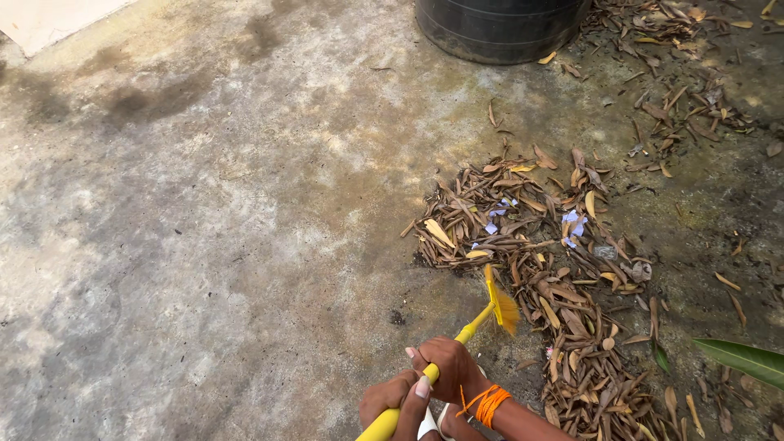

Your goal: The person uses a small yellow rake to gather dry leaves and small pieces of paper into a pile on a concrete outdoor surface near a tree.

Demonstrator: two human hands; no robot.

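Note:
Both of my hands grip the yellow handle of a small broom (469, 331). My right hand (447, 367), with an orange thread band on its wrist, holds the handle higher up. My left hand (394, 402) holds it lower, near the bottom edge of the view. The broom's yellow bristle head (501, 304) touches the concrete at the near edge of a pile of dry brown leaves (531, 237). A few small pale blue scraps (573, 225) lie mixed into the pile.
A black round tank (498, 28) stands at the top. More dry leaves (678, 90) lie scattered to its right and along the right side. A green leaf (747, 359) juts in at the right edge. Stained grey concrete (188, 229) spreads to the left.

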